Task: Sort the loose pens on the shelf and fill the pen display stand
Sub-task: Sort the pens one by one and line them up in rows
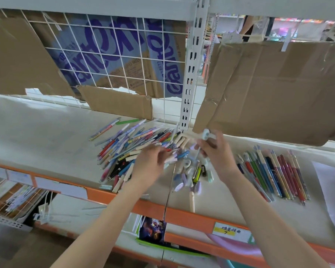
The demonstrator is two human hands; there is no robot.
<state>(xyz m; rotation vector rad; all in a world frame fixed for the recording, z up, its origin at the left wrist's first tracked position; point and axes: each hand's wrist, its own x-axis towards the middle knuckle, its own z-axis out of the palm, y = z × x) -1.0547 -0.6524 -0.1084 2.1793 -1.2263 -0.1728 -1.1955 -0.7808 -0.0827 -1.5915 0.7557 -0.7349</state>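
Two hands work over the shelf (46, 136): left hand (150, 161) fingers curl into the pen pile (135, 149) at center; right hand (215, 149) pinches a pen (206, 134). Sorted pens (275, 173) lie at three o'clock.

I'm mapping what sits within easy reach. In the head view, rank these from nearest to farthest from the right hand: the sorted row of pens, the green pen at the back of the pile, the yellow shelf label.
1. Sorted row of pens: just right of the right hand.
2. Green pen: back left, across the loose pile.
3. Yellow shelf label: on the shelf's orange front edge, toward the person.

Items 2 and 3 are too close to call.
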